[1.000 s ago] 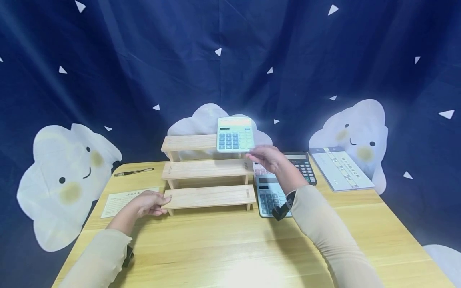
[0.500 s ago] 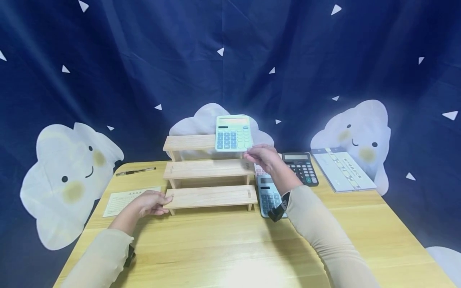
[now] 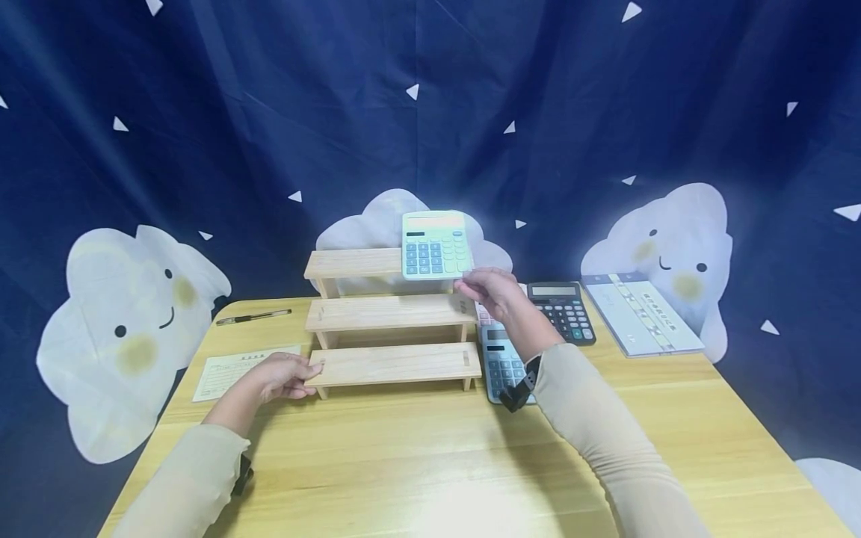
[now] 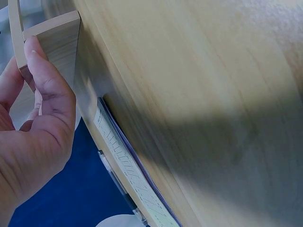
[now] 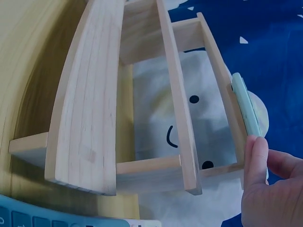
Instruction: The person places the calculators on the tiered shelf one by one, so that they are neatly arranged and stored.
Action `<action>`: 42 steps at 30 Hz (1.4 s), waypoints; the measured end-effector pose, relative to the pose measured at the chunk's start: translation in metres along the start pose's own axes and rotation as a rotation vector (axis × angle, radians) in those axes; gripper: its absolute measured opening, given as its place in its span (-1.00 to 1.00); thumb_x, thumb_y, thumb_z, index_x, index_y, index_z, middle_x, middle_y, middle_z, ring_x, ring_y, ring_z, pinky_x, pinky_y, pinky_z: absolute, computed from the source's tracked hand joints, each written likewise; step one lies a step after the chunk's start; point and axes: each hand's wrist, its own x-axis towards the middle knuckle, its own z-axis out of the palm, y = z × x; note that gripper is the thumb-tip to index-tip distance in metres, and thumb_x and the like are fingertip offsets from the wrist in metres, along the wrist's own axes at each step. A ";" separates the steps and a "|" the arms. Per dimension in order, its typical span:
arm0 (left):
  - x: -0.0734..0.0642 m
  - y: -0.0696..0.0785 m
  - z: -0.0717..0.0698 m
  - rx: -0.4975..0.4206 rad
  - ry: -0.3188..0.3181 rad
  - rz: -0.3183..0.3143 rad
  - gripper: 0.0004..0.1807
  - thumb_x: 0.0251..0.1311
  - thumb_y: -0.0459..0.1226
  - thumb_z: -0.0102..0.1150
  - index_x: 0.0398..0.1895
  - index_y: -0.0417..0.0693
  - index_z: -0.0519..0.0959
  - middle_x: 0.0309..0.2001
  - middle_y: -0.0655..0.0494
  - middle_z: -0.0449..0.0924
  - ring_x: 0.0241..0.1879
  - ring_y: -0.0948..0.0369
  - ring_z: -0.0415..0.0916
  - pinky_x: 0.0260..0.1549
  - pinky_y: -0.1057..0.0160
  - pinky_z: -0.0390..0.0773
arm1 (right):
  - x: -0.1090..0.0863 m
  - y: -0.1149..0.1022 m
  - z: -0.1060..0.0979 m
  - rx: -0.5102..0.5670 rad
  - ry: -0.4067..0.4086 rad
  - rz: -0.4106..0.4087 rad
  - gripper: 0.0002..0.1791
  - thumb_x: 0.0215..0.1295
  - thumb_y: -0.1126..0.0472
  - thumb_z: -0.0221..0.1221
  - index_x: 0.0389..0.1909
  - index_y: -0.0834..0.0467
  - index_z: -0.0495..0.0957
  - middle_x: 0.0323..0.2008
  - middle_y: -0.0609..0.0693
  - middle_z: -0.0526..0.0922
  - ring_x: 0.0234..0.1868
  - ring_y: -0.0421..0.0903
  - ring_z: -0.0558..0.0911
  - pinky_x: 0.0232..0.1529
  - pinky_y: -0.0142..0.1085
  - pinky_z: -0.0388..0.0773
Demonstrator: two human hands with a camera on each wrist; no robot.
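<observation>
A three-tier wooden stand (image 3: 397, 365) is on the table. At the left end of its lowest board, my left hand (image 3: 285, 375) pinches the edge between thumb and fingers; the left wrist view shows the thumb on the board's corner (image 4: 52, 26). My right hand (image 3: 494, 290) grips the lower right corner of a pale mint calculator (image 3: 437, 250), which leans upright at the right end of the top board (image 3: 356, 263). In the right wrist view the calculator (image 5: 246, 106) appears edge-on against that board, with my fingers at its near end.
Right of the stand lie a blue calculator (image 3: 503, 366), a black calculator (image 3: 565, 314) and a pink one (image 3: 486, 315) partly hidden by my right arm. A notepad (image 3: 639, 314) is farther right. At left are a printed slip pad (image 3: 229, 370) and a pen (image 3: 254, 317).
The mint calculator and my right hand have shifted only slightly, staying at the right of the top board. My left hand keeps its hold on the lowest board. The head view has moved a little.
</observation>
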 end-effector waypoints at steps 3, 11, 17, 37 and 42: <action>-0.001 0.001 0.001 0.005 -0.002 0.000 -0.27 0.23 -0.27 0.18 0.27 -0.55 0.07 -0.43 0.11 0.51 -0.49 0.24 0.63 -0.46 0.39 0.64 | -0.002 0.000 -0.002 -0.030 -0.002 -0.009 -0.87 0.25 0.52 0.04 -0.20 0.33 0.40 -0.59 0.11 0.65 -0.51 -0.12 0.70 -0.31 -0.45 0.64; -0.001 0.002 0.004 0.013 -0.005 0.007 -0.30 0.23 -0.25 0.19 0.24 -0.55 0.12 -0.42 0.10 0.52 -0.48 0.24 0.63 -0.45 0.38 0.64 | -0.014 -0.005 -0.020 -0.199 0.025 -0.045 -0.73 0.24 0.48 0.10 -0.03 0.36 0.39 -0.52 0.03 0.64 -0.51 -0.20 0.67 -0.34 -0.45 0.65; -0.001 0.003 0.003 0.024 -0.002 0.013 -0.23 0.22 -0.25 0.21 0.27 -0.58 0.06 -0.38 0.10 0.52 -0.47 0.23 0.63 -0.43 0.37 0.65 | -0.024 -0.012 -0.041 -0.463 0.083 -0.049 -0.60 0.23 0.35 0.16 0.10 0.27 0.38 -0.28 0.04 0.62 -0.41 -0.17 0.66 -0.17 -0.31 0.65; -0.001 0.001 0.001 0.042 0.011 0.001 -0.20 0.22 -0.23 0.21 0.29 -0.57 0.02 -0.41 0.08 0.52 -0.47 0.23 0.63 -0.44 0.36 0.65 | -0.053 0.001 -0.146 -0.835 0.163 -0.101 -0.69 0.26 0.33 0.09 -0.03 0.43 0.41 -0.40 -0.01 0.62 -0.47 -0.24 0.58 -0.29 -0.34 0.65; -0.002 0.001 0.001 0.042 0.015 0.001 -0.21 0.22 -0.23 0.20 0.28 -0.55 0.03 -0.40 0.08 0.50 -0.46 0.23 0.63 -0.43 0.36 0.65 | -0.061 0.012 -0.163 -0.871 0.161 -0.056 -0.69 0.21 0.36 0.11 -0.06 0.45 0.43 -0.37 0.02 0.58 -0.43 -0.19 0.56 -0.16 -0.23 0.65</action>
